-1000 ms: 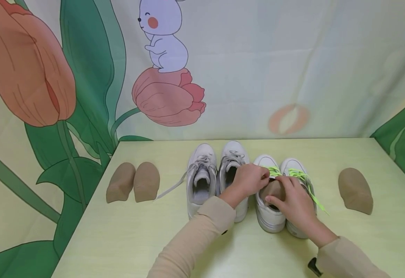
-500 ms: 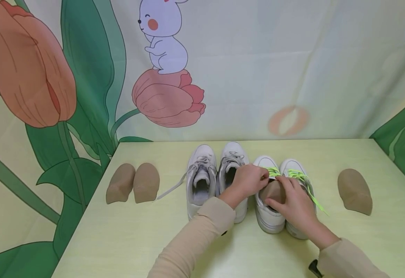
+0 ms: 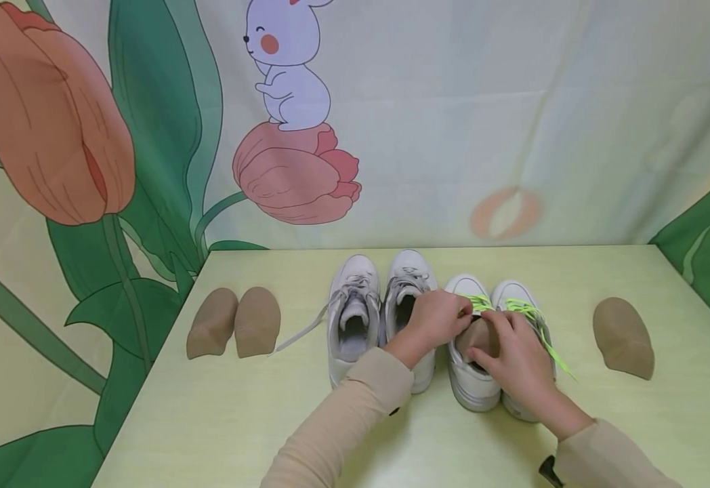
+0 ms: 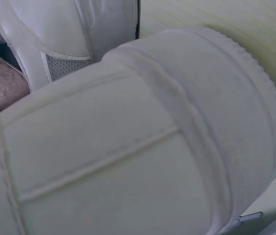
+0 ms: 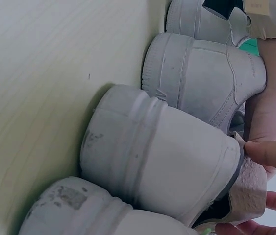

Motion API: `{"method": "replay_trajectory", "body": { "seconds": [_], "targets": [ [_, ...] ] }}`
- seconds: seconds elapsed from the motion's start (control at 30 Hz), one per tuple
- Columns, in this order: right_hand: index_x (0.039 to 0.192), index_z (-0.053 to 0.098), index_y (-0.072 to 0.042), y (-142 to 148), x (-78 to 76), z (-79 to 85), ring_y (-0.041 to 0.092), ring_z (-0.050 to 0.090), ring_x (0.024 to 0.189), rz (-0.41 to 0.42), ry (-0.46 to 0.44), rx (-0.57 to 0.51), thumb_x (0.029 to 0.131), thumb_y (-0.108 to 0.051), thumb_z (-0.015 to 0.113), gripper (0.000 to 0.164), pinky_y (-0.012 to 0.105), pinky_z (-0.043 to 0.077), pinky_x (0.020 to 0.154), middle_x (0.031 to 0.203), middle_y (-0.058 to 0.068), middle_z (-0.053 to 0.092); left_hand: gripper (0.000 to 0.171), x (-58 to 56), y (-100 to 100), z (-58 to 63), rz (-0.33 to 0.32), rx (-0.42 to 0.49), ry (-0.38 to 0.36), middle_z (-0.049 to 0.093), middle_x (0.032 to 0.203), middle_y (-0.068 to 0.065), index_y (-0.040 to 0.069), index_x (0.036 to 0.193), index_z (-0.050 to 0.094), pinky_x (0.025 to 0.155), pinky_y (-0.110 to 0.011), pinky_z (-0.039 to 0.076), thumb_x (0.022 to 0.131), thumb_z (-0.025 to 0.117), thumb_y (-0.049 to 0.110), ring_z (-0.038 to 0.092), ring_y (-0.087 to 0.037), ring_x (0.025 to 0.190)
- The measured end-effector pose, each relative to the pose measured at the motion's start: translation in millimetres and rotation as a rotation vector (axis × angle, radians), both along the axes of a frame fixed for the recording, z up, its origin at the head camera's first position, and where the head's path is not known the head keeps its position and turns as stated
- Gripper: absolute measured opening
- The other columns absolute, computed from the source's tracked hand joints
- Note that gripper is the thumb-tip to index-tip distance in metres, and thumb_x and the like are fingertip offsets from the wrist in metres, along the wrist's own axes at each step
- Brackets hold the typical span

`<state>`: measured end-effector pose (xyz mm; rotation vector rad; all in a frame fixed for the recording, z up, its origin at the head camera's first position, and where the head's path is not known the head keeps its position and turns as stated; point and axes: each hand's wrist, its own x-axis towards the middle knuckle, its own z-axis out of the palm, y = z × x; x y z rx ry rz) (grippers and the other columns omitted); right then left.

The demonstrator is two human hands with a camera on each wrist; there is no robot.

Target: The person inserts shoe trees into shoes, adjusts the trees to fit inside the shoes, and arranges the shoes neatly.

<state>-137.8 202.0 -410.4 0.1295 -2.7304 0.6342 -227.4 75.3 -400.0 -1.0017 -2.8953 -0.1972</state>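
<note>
A brown moulded shoe insert sits partly inside the opening of a white sneaker with neon green laces. My right hand holds this insert, thumb on its near side and fingers at its far end. In the right wrist view the insert stands out above the shoe's collar, with fingertips around it. My left hand reaches over a grey-laced sneaker, its curled fingers gripping the green-laced sneaker near its tongue. Those fingertips are largely hidden. A second green-laced sneaker stands under my right hand.
Another grey-laced sneaker stands left of the middle, one lace trailing on the table. Two brown inserts lie at the left, a third insert at the right. A printed curtain hangs behind the table.
Almost nothing differs. My right thumb has shifted slightly against the insert; both hands stay at the same shoe.
</note>
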Motion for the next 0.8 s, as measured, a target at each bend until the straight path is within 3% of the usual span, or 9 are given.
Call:
{"method": "replay_trajectory", "body": {
  "seconds": [0.3, 0.8],
  "targets": [
    [0.113, 0.051, -0.008, -2.9, -5.2, -5.2, 0.033, 0.048, 0.096, -0.001, -0.010, 0.006, 0.067, -0.025, 0.075, 0.054, 0.048, 0.043, 0.065, 0.108, 0.018, 0.047, 0.013, 0.0, -0.6, -0.7, -0.002, -0.004, 0.039, 0.063, 0.073, 0.015, 0.029, 0.082, 0.064, 0.052, -0.023, 0.042, 0.087, 0.052, 0.034, 0.057, -0.007, 0.066],
    [0.113, 0.051, -0.010, -2.4, -7.7, -12.3, 0.032, 0.046, 0.097, -0.008, 0.012, 0.003, 0.067, -0.027, 0.076, 0.055, 0.048, 0.043, 0.067, 0.108, 0.016, 0.046, 0.014, 0.5, 0.4, -0.9, 0.002, -0.001, 0.025, 0.061, 0.071, 0.014, 0.028, 0.083, 0.064, 0.050, -0.022, 0.039, 0.087, 0.052, 0.033, 0.054, -0.006, 0.063]
  ]
}}
